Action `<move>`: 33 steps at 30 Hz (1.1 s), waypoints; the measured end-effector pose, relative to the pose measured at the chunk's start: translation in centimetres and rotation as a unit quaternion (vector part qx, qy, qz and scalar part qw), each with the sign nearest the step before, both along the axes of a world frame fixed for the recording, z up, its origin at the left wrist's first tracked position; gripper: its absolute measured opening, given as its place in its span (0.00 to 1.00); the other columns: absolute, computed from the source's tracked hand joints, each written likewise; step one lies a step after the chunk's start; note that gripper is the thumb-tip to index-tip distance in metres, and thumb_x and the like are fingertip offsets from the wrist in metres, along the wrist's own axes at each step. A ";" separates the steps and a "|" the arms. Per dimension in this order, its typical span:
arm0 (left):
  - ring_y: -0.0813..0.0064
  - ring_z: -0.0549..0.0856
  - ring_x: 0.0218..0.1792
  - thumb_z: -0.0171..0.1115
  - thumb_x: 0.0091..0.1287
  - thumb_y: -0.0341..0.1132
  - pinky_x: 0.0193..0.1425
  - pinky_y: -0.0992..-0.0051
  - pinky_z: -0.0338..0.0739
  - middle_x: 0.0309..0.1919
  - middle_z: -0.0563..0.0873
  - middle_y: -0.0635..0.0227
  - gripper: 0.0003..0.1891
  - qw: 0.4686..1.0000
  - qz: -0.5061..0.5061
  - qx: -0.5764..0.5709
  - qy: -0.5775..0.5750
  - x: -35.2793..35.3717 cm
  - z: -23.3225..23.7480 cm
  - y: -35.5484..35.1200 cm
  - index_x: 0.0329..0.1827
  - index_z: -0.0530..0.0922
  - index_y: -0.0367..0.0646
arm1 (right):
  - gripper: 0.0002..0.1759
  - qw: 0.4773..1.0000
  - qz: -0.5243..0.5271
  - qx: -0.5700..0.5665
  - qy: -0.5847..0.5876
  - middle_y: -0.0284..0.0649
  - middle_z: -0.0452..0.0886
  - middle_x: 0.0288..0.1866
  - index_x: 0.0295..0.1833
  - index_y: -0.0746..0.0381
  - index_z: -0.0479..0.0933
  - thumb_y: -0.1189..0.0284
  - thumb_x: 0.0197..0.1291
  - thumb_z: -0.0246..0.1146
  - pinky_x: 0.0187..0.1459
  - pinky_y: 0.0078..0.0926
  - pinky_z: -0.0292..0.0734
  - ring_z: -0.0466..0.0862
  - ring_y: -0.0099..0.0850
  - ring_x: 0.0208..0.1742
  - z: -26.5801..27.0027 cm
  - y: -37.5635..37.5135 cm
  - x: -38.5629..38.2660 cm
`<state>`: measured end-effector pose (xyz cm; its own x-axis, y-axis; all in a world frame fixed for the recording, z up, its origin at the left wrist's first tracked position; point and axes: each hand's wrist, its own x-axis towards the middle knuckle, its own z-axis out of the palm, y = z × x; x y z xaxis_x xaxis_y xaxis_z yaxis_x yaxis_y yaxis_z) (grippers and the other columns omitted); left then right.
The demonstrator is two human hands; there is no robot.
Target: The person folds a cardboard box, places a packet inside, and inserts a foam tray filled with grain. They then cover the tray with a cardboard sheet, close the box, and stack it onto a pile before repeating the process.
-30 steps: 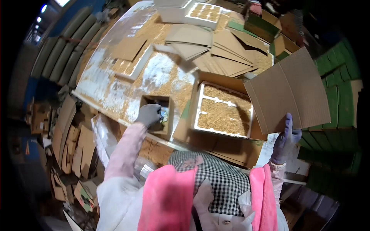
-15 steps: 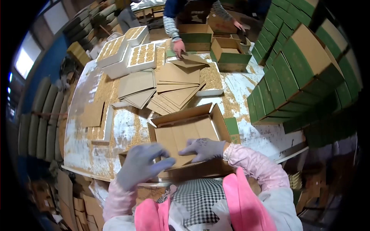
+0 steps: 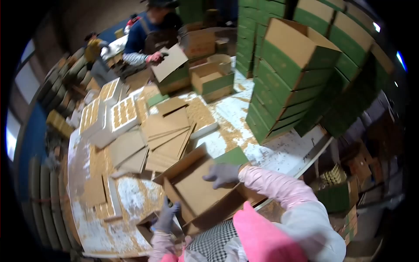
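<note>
Right hand (image 3: 222, 174) lies open, fingers spread flat on the cardboard sheet (image 3: 192, 194) inside the open box (image 3: 179, 163) at the table's (image 3: 279, 153) near edge; left hand (image 3: 166, 217) sits at the box's near-left corner, but I cannot tell its grip.

R hand (image 3: 222, 173), grey-gloved, is held flat, palm down, fingers spread and pointed fwd-left. R arm (image 3: 273, 187) is stretched across the body, pink-sleeved, bent at the elbow. L hand (image 3: 167, 217) is seen low and close in, gloved too, fingers raised; its grip can't be made out.
</note>
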<state>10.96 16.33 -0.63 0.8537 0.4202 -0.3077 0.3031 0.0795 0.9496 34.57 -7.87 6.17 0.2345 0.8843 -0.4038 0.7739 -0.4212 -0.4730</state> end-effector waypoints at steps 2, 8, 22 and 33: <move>0.61 0.74 0.63 0.73 0.57 0.32 0.70 0.66 0.67 0.65 0.72 0.50 0.44 1.000 0.002 -0.013 -0.018 2.6 0.7 -3.6 0.74 0.57 0.29 | 0.41 0.989 -0.098 0.103 -0.036 0.48 0.71 0.67 0.67 0.57 0.73 0.45 0.52 0.65 0.67 0.40 0.67 0.71 0.45 0.67 0.3 -0.2 0.9; 0.60 0.75 0.63 0.71 0.56 0.33 0.66 0.61 0.72 0.66 0.71 0.49 0.45 0.991 0.068 -0.092 -0.075 0.8 -5.3 -1.3 0.75 0.56 0.32 | 0.47 0.866 -0.353 0.277 0.220 0.56 0.66 0.72 0.70 0.67 0.66 0.40 0.59 0.63 0.70 0.36 0.63 0.68 0.47 0.72 -5.9 -1.7 -3.2; 0.65 0.74 0.66 0.50 0.75 0.41 0.70 0.61 0.70 0.66 0.74 0.58 0.23 0.804 -0.062 0.004 -0.591 28.6 22.7 -1.3 0.68 0.68 0.37 | 0.43 0.374 -0.410 0.783 -0.282 0.48 0.70 0.67 0.75 0.67 0.56 0.64 0.62 0.70 0.66 0.26 0.68 0.71 0.34 0.66 27.7 -27.3 12.8; 0.54 0.66 0.70 0.56 0.65 0.62 0.72 0.50 0.61 0.67 0.71 0.54 0.38 0.911 -0.185 0.209 -0.304 49.8 37.3 -29.9 0.71 0.64 0.46 | 0.30 0.581 -0.466 0.648 -0.158 0.49 0.82 0.55 0.60 0.70 0.72 0.52 0.70 0.59 0.58 0.29 0.71 0.79 0.34 0.57 22.0 -37.2 27.0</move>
<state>60.77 -13.57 36.64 0.9196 0.0405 0.3907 -0.3571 -0.3278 0.8746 61.56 -45.08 28.16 0.7375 -0.1735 0.6527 0.6291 -0.1749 -0.7574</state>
